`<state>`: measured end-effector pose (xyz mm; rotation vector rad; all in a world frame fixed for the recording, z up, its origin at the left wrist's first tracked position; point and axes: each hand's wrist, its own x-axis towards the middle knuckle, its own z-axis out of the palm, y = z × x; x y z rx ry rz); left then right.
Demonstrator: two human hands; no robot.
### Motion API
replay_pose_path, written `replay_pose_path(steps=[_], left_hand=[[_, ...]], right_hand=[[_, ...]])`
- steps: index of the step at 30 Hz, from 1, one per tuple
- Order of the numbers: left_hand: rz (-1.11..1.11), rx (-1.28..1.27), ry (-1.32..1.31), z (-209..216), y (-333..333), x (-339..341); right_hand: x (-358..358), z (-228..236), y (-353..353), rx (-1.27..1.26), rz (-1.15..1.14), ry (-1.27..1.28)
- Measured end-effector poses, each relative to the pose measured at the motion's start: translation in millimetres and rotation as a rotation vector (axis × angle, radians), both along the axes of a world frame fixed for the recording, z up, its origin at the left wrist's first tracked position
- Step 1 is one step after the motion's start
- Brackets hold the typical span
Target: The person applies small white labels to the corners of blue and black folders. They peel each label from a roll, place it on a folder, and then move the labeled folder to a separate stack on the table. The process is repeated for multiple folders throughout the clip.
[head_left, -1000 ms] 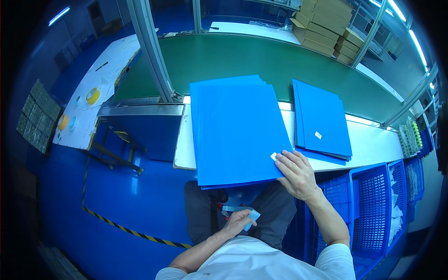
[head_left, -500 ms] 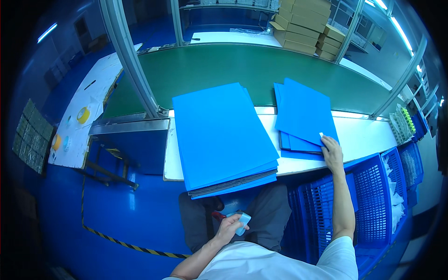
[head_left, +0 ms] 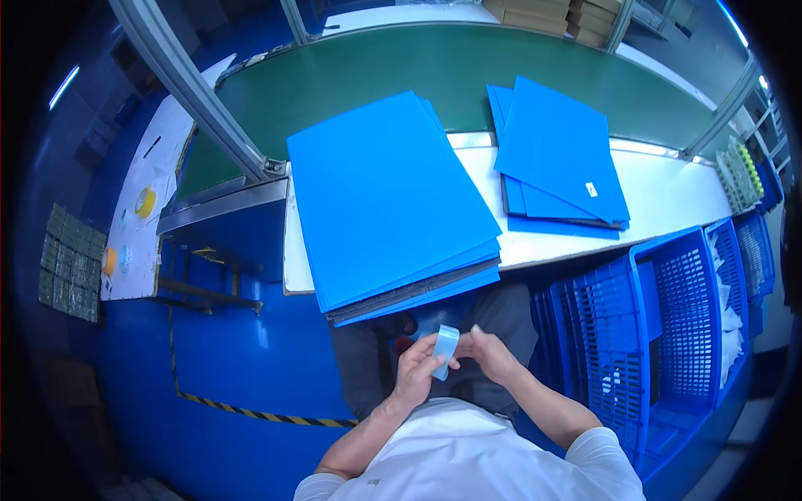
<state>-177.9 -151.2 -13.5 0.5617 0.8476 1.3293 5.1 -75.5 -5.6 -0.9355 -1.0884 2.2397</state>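
My left hand (head_left: 415, 373) is closed around a light-blue roll (head_left: 445, 351), like tape or labels on a backing strip, held low in front of my lap. Close on its right side is my right hand (head_left: 494, 357), thumb raised apart from the fingers; the fingertips reach the roll's edge and are partly hidden. Ahead of me lies a tall stack of large blue sheets (head_left: 384, 200), with dark layers showing along its front edge. A smaller, unevenly laid stack of blue sheets (head_left: 555, 150) sits to the right, bearing a small white label (head_left: 591, 190) near its front corner.
Both stacks rest on a white table (head_left: 668, 184) beside a green conveyor belt (head_left: 359, 67). Blue plastic baskets (head_left: 643, 334) stand at my right. A metal post (head_left: 188, 92) rises at left, near a side table with yellow tape rolls (head_left: 145, 202).
My right hand has left the small stack's front corner and come down beside the roll. The white label stays on the top sheet. My left hand has risen slightly, and the view has tilted down.
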Motion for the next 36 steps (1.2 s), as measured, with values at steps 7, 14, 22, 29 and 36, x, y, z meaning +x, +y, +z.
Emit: replay_pose_path(steps=[7, 14, 22, 29, 36], left_hand=[[-0.125, 0.077, 0.114, -7, -16, -5], [0.043, -0.001, 0.141, 5, -8, -4], [0.052, -0.059, 0.162, 11, -8, -9], [0.056, -0.009, 0.198, 4, -6, -11], [-0.002, -0.018, 0.317, 11, -6, -15]], right_hand=[[-42, 11, 13, -0.19, -0.267, 0.153], [-51, 19, 7, -0.057, -0.188, -0.024], [-31, 11, 10, 0.453, -0.302, -0.399], [-21, 39, 16, 1.227, -0.015, -0.281], [-25, 32, 12, 1.047, -0.051, -0.311]])
